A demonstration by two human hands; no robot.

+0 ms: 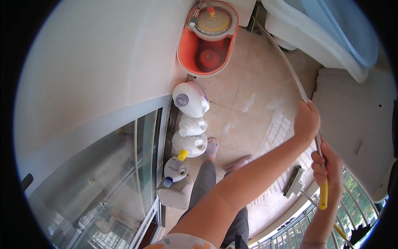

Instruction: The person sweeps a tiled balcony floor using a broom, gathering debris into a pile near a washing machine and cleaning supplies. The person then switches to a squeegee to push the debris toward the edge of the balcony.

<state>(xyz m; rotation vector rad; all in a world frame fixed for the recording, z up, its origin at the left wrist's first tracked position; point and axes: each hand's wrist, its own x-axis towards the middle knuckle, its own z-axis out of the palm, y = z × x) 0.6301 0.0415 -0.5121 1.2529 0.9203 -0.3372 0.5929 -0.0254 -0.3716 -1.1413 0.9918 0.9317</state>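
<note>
A long, thin pole [289, 68] with a yellow end grip [323, 196] slants from the lower right up to the far side. My left hand [306, 122] is wrapped round its middle part. Closer to the yellow end, my right hand [328, 165] is closed on the same pole. The pole's far end reaches a dark, narrow gap beside the white basin; a small dark head with some yellow shows there, and its kind is hard to make out.
An orange mop bucket [182, 50] holds a round mop head [212, 20]. Several white jugs [191, 99] line the glass door [124, 166] at left. A white basin [306, 41] and blue tub [365, 45] stand far right. A flat mop [293, 181] lies near the railing [304, 224].
</note>
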